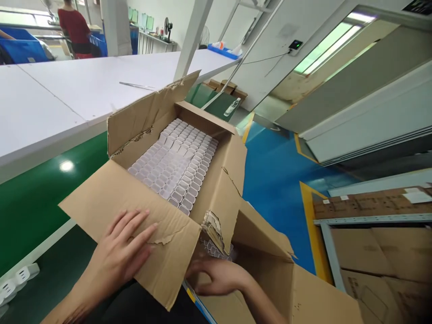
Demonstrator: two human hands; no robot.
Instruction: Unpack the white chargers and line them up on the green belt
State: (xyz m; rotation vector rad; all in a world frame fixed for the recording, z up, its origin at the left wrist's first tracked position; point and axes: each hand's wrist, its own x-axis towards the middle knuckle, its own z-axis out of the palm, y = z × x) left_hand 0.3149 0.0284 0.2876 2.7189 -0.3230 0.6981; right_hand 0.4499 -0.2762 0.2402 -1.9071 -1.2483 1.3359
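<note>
An open cardboard box (221, 157) holds neat rows of small, clear, rounded-rectangular plastic pieces (189, 180), with a cloudy clear sheet over part of them. My left hand (124, 245) rests on the near flap (168, 261), its fingers spread and grasping nothing. Lower right, my right hand (216, 274) is by the mouth of a second open cardboard box (263, 231). Motion smears that hand, and its fingertips are partly hidden by the flap. More clear plastic pieces (218, 249) show just beyond it, inside the second box.
A long white table (101, 85) runs behind the first box, with metal tweezers (137, 85) on it. On the right stands a shelf (371, 219) of cartons. White power sockets (20, 281) are lower left. A person in red (74, 24) sits far back.
</note>
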